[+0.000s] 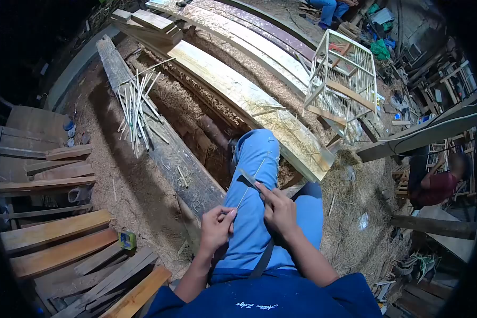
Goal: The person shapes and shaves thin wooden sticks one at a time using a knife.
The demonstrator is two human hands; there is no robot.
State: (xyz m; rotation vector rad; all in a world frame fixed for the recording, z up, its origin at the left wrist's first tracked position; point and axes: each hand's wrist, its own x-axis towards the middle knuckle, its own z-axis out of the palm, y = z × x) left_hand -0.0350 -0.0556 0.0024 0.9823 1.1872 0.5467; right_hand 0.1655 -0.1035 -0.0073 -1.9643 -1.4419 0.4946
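A seated person in blue jeans (254, 153) works over one thigh, where a thin pale stick (243, 198) lies aslant across the denim, its long axis running from the lower left, at the left hand (216, 228), up and away to the right, its far end pointing toward the knee. The left hand pinches the near end of the stick between thumb and fingertips, while the right hand (279, 209) grips a small blade (247, 178), index finger extended along it, the blade pointing forward and to the left and crossing the line of the stick; whether its edge bites into the wood cannot be told. Ahead and to the left, a loose bundle of similar sticks (137, 114) is heaped on a weathered plank (183, 172), most of them pointing away from the worker, a few splayed sideways. A brightly lit board (222, 79), strewn with shavings near its closer end, stretches away beyond the knee, with a slatted wooden cage (350, 87) standing beside it. Sawn boards (58, 230) lie at left, and at right a person in a maroon top (438, 190) sits among timber.
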